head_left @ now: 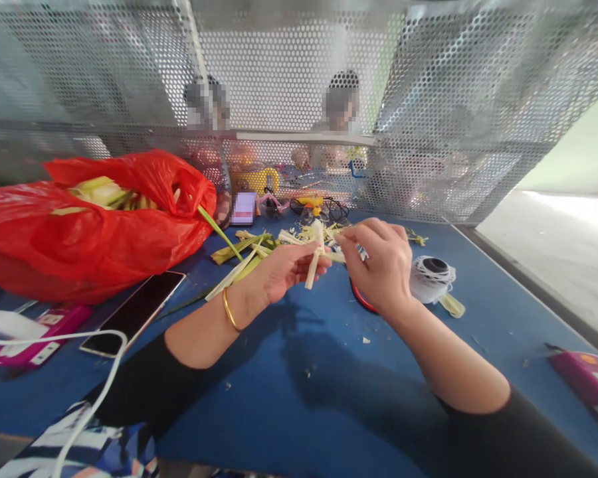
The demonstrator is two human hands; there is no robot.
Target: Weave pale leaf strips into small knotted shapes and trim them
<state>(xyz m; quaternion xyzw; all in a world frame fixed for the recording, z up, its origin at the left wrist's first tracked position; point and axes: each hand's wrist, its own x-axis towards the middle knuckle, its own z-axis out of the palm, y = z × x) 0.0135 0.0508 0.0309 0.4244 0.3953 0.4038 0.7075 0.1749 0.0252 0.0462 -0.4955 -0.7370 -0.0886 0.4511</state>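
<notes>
Pinching the crossed leaf strips above the table, toward its far edge, the left hand's grip presumably steadies their crossing; the right hand's grip closure cannot be told.

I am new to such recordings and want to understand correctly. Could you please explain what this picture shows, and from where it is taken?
There is no machine here: these are a person's own two bare hands. The single picture comes from a camera worn on the head, looking forward and down.

The left hand holds crossed pale strips. The right hand has its fingertips close beside them; whether they pinch a strip is hard to tell.

The surface is a blue table. On the left lie a bulging red plastic bag and a dark phone. Loose strips lie behind the left wrist, and a white spool stands beside the right one. Behind the table is a perforated screen.
</notes>
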